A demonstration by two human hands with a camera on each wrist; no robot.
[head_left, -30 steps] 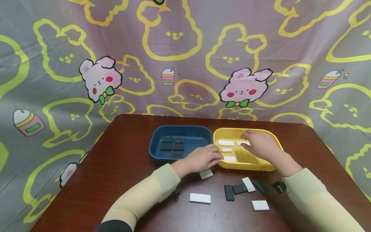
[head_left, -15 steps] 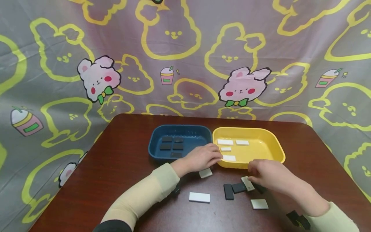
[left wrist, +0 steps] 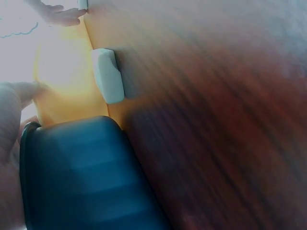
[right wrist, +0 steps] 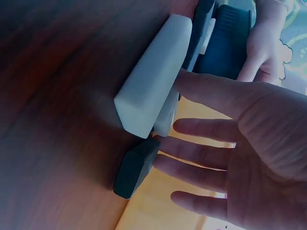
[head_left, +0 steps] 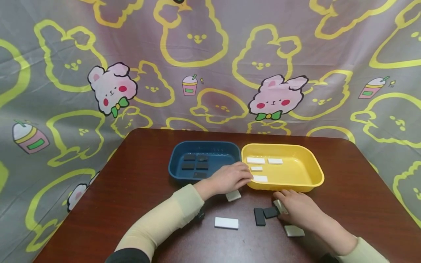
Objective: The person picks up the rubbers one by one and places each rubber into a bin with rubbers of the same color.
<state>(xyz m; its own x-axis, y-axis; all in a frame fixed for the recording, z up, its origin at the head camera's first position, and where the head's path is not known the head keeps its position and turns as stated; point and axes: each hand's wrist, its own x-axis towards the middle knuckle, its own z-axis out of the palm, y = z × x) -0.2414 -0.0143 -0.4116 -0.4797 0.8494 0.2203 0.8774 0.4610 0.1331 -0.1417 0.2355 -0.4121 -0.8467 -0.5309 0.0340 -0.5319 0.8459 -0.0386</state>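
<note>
My left hand (head_left: 230, 178) rests at the yellow tray's (head_left: 283, 187) left rim, beside the blue tray (head_left: 204, 143); its fingers bend down near a white tile (head_left: 261, 178). My right hand (head_left: 300, 210) is lowered over loose tiles on the table, thumb and fingers apart around a pale tile (head_left: 280, 206). In the right wrist view this hand (right wrist: 240, 139) has its fingers spread, with a large white tile (right wrist: 156, 76) nearest the camera and a dark tile (right wrist: 136, 167) by the fingertips. Whether they touch the pale tile is unclear.
Two dark tiles (head_left: 259, 217) lie left of my right hand, a white tile (head_left: 294, 231) below it. Another white tile (head_left: 226, 223) lies nearer the front, and one (head_left: 233, 195) under my left hand. Several dark tiles (head_left: 188, 166) sit in the blue tray.
My right hand has moved from inside the yellow tray toward the front and down to the loose tiles, leaving a white tile in the tray. My left hand has stayed in place.
</note>
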